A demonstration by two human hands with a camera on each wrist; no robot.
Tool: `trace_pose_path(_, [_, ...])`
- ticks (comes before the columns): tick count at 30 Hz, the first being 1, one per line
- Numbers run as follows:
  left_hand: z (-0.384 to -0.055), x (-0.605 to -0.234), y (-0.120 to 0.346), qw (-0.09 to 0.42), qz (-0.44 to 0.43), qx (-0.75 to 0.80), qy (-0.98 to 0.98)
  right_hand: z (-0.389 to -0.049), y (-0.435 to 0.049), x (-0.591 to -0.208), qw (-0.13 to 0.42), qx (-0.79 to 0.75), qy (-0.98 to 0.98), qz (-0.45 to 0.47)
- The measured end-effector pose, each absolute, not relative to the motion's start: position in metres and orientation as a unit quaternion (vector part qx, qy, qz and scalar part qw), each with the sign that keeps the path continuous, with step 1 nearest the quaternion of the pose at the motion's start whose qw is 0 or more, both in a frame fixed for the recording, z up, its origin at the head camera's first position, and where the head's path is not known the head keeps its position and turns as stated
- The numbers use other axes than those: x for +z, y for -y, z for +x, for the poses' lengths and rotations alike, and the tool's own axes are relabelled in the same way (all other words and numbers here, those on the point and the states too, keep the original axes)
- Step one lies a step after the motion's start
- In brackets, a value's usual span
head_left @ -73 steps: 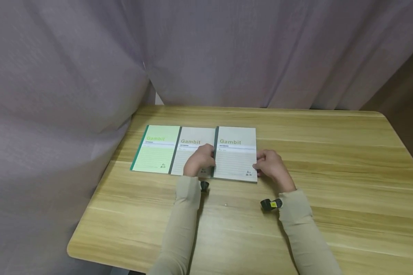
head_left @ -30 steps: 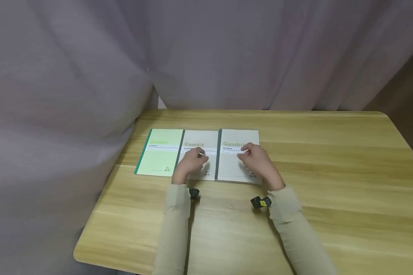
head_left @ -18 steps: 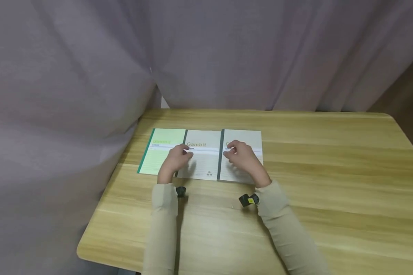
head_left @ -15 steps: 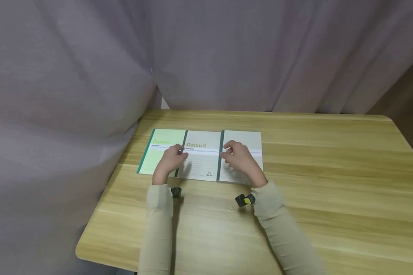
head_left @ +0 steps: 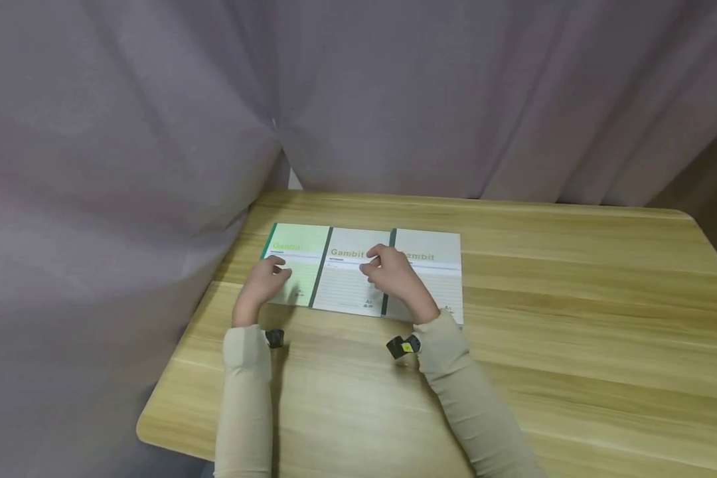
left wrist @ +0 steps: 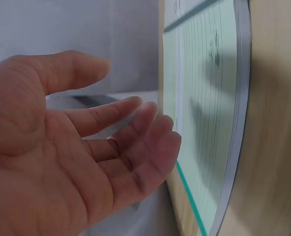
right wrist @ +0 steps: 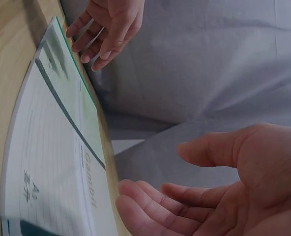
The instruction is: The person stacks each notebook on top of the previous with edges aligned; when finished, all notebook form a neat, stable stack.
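Head view: left sleeve (head_left: 243, 418) and right sleeve (head_left: 475, 411), plain beige, long, lightly creased. Black wrist camera (head_left: 275, 338) at three o'clock of the left cuff (head_left: 243, 348); second black camera (head_left: 396, 347), yellow patch (head_left: 407, 347), at nine o'clock of the right cuff (head_left: 442, 342).

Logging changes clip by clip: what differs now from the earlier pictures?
The left hand and right hand have come off the side edges of the right gray notebook and moved leftward: the left one hovers by the green notebook, the right one over the middle gray notebook. Neither holds anything. The three notebooks stay in their row.
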State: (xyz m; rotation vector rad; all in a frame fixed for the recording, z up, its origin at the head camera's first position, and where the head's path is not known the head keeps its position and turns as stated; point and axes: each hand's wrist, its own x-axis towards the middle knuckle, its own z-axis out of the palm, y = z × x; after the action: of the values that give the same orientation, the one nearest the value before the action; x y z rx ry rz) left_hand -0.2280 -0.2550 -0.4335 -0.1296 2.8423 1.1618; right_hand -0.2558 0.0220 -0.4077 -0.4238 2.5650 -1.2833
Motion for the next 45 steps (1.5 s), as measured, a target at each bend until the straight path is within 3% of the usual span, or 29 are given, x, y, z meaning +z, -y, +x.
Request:
trace_pose_path(11, [-0.222,-0.434,0.281,0.053,-0.080,0.390,-0.916,-0.256,0.005,-0.413,0.138,-0.441,-0.872,-0.163])
trace_pose_path(21, [-0.223,-0.439,0.303,0.017,-0.115,0.370,-0.922,-0.253,0.028,-0.423,0.143,-0.443,-0.868,-0.172])
trace_pose_path(38, [-0.237,-0.440,0.320,0.067,-0.118,0.395,-0.908,-0.256,0.059,-0.432,0.147,-0.433,-0.867,-0.196])
trace_pose_path(45, [-0.239,-0.445,0.316,0.076,-0.109,0.391,-0.911,-0.255,0.067,-0.439,0.185,-0.422,-0.865,-0.199])
